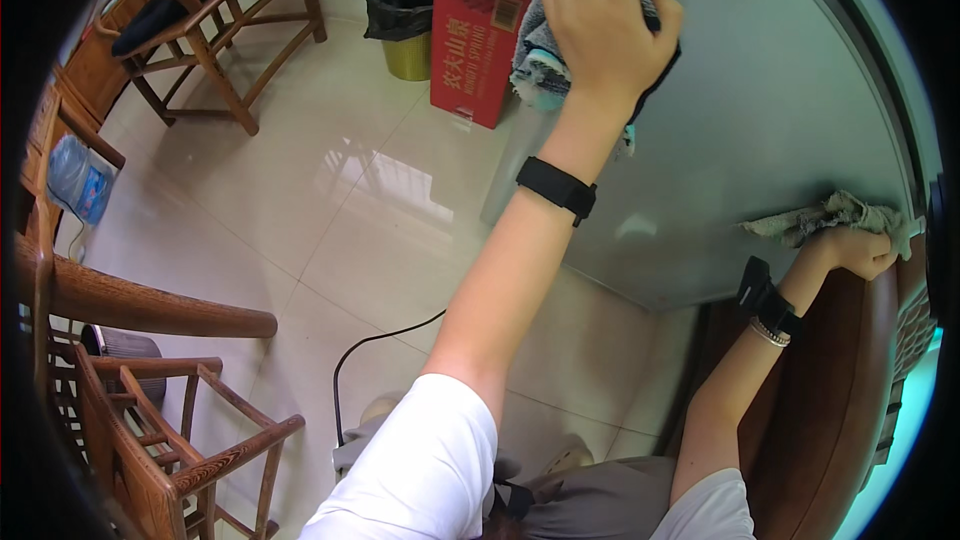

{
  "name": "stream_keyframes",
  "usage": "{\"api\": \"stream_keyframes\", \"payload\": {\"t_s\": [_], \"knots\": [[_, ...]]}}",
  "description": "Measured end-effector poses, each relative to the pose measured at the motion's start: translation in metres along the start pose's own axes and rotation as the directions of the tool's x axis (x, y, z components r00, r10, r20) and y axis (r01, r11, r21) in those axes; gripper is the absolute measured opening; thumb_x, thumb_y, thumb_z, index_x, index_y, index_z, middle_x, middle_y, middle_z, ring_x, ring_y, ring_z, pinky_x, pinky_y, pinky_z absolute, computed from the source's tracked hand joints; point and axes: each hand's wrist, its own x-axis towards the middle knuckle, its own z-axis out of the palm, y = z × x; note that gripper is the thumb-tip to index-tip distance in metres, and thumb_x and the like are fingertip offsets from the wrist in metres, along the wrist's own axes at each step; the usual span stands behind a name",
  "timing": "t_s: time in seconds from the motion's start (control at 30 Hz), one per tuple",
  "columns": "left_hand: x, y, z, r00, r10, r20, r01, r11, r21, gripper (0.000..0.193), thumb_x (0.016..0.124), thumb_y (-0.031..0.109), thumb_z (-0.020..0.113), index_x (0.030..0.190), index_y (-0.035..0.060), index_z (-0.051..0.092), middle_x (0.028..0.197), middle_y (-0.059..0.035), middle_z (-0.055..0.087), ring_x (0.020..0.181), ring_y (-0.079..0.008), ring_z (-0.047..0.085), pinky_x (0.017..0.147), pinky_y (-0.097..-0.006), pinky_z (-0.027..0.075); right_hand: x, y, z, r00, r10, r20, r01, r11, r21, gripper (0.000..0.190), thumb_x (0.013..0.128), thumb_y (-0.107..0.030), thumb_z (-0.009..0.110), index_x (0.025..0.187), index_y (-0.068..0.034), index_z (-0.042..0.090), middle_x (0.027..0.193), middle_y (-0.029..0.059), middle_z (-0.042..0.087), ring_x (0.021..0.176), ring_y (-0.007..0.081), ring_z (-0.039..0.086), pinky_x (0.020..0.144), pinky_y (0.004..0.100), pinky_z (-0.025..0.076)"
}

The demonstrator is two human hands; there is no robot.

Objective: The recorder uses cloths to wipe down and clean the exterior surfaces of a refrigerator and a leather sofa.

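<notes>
My left hand (pixel 607 30) is spread over a dark grey cloth (pixel 544 52) with pale, frayed edges, and holds it against a large smooth grey panel (pixel 720 105). The top of this cloth runs out of the picture. At the right, my right hand (pixel 866 253) is closed around a worn greyish-beige cloth (pixel 844 214). That cloth lies near the panel's lower right edge, above a brown padded furniture back (pixel 825 360). Black straps circle both of my wrists.
A red cardboard box (pixel 476 52) with its top flaps up stands beside a gold bin (pixel 409 56) with a black liner. Wooden chairs (pixel 225 52) are at the left, near a large water bottle (pixel 82 180). A black cable (pixel 337 367) runs near my legs over the tiled floor (pixel 300 202).
</notes>
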Motion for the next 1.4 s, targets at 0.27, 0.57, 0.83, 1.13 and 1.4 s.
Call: {"api": "stream_keyframes", "payload": {"t_s": [0.27,0.57,0.83,1.13,1.4], "knots": [[-0.001,-0.018,-0.009,0.529,-0.726,0.440,0.847,0.416,-0.331,0.038,0.080,0.026,0.045,0.102,-0.0030,0.055,0.089,-0.0284,0.060,0.088,-0.0441,0.055,0.081,-0.0483,0.040,-0.012,-0.008,0.002,1.000,0.025,-0.004,-0.026,0.999,-0.042,0.020,0.075,-0.006,0.041,0.077,0.007,0.057,0.075,0.0090,0.055,0.063,0.0163,0.048,0.057,0.0298,0.044],[-0.102,-0.055,-0.032,0.127,-0.878,0.461,0.983,0.174,0.061,0.049,0.081,0.037,0.039,0.089,-0.0057,0.062,0.088,-0.0255,0.063,0.086,-0.0404,0.058,0.080,-0.0434,0.041,-0.012,-0.009,0.001,0.999,-0.045,0.009,0.046,0.983,-0.178,0.029,0.077,-0.009,0.043,0.089,0.010,0.061,0.085,0.0174,0.060,0.077,0.0228,0.054,0.072,0.0340,0.045],[-0.063,-0.035,-0.035,0.074,-0.858,0.507,0.984,0.146,0.103,0.047,0.082,0.037,0.038,0.096,-0.0025,0.061,0.094,-0.0262,0.062,0.092,-0.0440,0.056,0.081,-0.0497,0.039,-0.007,0.008,-0.003,0.998,-0.055,-0.021,0.048,0.971,-0.236,0.028,0.077,-0.010,0.045,0.087,0.011,0.060,0.083,0.0170,0.060,0.076,0.0223,0.053,0.071,0.0332,0.045],[-0.002,-0.002,-0.034,0.301,-0.806,0.509,0.938,0.156,-0.308,0.047,0.085,0.032,0.039,0.104,-0.0089,0.053,0.103,-0.0252,0.059,0.096,-0.0385,0.053,0.086,-0.0417,0.037,-0.021,-0.019,0.007,0.997,-0.056,-0.052,0.047,0.985,-0.167,0.026,0.076,-0.009,0.043,0.083,0.010,0.059,0.083,0.0165,0.059,0.072,0.0216,0.052,0.067,0.0329,0.045],[-0.095,-0.013,-0.063,0.872,-0.314,0.375,0.436,0.847,-0.306,0.052,0.080,0.008,0.047,0.129,-0.0014,0.035,0.126,-0.0216,0.042,0.113,-0.0363,0.041,0.097,-0.0427,0.029,-0.033,-0.040,0.019,0.997,0.029,-0.077,-0.026,0.999,0.039,0.022,0.074,-0.004,0.043,0.080,0.008,0.060,0.077,0.0109,0.057,0.066,0.0176,0.048,0.061,0.0293,0.043]]}}
